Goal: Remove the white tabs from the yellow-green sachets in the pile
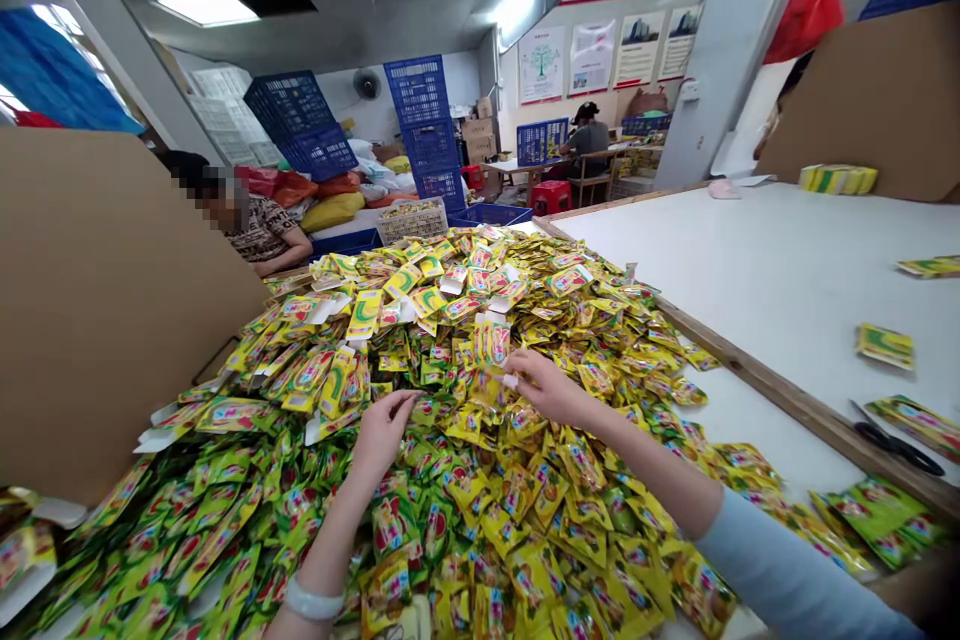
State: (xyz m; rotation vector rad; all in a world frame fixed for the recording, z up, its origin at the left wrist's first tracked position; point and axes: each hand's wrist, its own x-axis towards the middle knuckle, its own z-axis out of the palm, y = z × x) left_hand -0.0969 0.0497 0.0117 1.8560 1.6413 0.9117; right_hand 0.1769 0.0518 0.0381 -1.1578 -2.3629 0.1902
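A big heap of small candy-like packets fills the table before me. Green packets [300, 505] lie mostly at the left and yellow packets [540, 575] at the middle and right. My left hand [381, 435] is low over the heap's middle, thumb and fingers pinched at the edge of a green packet [426, 410]. To its right, my right hand [546, 388] has its fingertips closed on a yellow packet [489, 388], which looks blurred. Just beyond the fingers stands an open small box [491, 338] with packets showing in it. More flat yellow boxes [365, 315] rest on top of the heap.
Cardboard panels [112, 300] rise at the left and far right. A wooden strip [750, 380] divides the heap from a white tabletop [712, 250] with scissors [900, 445] near its edge. A co-worker [259, 220] sits behind the left panel; another person [589, 140] sits farther back near blue crates [427, 130].
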